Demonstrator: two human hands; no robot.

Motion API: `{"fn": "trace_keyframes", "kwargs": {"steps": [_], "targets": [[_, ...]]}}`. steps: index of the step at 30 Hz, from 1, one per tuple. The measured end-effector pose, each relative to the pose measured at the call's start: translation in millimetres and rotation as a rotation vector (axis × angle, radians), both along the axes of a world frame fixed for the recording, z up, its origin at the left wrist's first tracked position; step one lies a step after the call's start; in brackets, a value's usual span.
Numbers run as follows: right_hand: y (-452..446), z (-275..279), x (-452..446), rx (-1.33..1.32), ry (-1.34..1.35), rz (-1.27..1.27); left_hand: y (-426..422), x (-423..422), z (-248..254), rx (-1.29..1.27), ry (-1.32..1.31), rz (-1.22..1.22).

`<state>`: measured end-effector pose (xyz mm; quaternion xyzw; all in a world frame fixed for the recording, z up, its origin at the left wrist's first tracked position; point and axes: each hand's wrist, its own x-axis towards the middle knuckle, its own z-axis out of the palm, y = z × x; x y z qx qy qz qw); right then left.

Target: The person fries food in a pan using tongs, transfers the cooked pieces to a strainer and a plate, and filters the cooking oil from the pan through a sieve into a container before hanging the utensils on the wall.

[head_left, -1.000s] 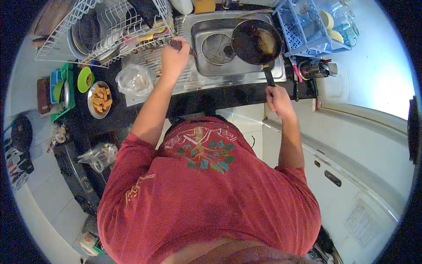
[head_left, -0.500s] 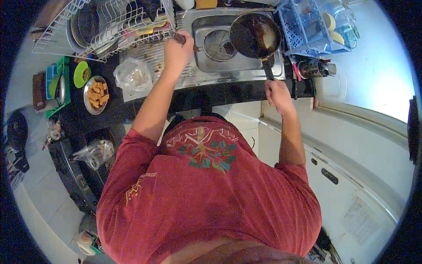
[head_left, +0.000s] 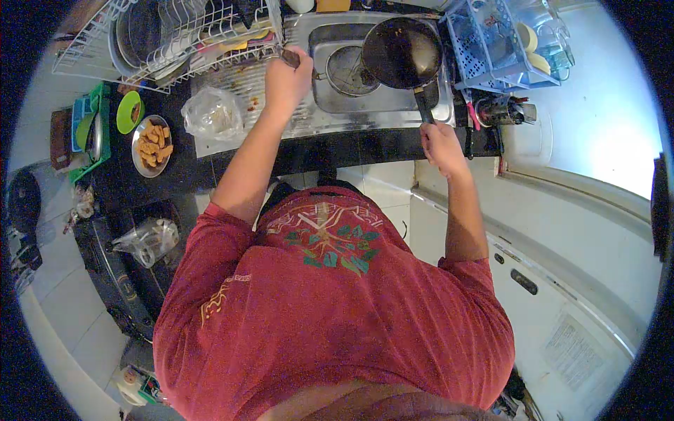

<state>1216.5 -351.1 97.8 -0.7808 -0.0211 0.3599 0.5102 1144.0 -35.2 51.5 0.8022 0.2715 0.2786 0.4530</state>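
Observation:
My right hand (head_left: 444,149) is closed around the black handle of a dark frying pan (head_left: 400,55), held over the right half of the steel sink (head_left: 379,105). The pan's inside faces up and has a brownish sheen. My left hand (head_left: 288,84) grips the brown handle of a round wire-mesh strainer (head_left: 345,72) at the sink's left rim. The mesh sits over the basin, its right edge partly hidden under the pan.
A white wire dish rack (head_left: 168,78) stands left of the sink, a blue plastic rack (head_left: 484,45) right. A plastic bag (head_left: 212,114) lies on the drainboard. Beside it are a plate of fried pieces (head_left: 152,146), a green bowl (head_left: 130,112) and, at far right, a utensil holder (head_left: 495,110).
The pan has shifted slightly left and up and its tilt has changed; the pale patch inside it no longer shows. My left hand and the strainer have barely moved.

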Motion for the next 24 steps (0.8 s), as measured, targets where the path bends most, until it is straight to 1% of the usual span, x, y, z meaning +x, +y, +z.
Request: {"fn": "trace_keyframes", "kwargs": {"steps": [4, 8, 10, 13, 19, 24], "targets": [[4.6, 8.8, -2.9, 0.001, -0.029, 0.03, -0.6, -0.4, 0.0, -0.014, 0.012, 0.015], [2.6, 1.9, 0.3, -0.019, -0.043, 0.039, -3.9, -2.4, 7.0, 0.004, 0.012, 0.019], [4.1, 3.6, 0.0, -0.032, -0.017, 0.009, -6.0, -3.5, 12.6, 0.034, 0.056, 0.026], [6.9, 8.6, -1.6, -0.068, -0.037, 0.011, -4.5, -3.1, 9.9, 0.1, 0.022, 0.017], [4.0, 3.7, -1.7, -0.041, -0.063, 0.008, -2.3, -3.3, 1.6, 0.057, -0.011, 0.019], [2.4, 2.3, 0.2, -0.063, -0.096, 0.035, -0.5, -3.4, -2.9, 0.086, -0.028, 0.025]]}}
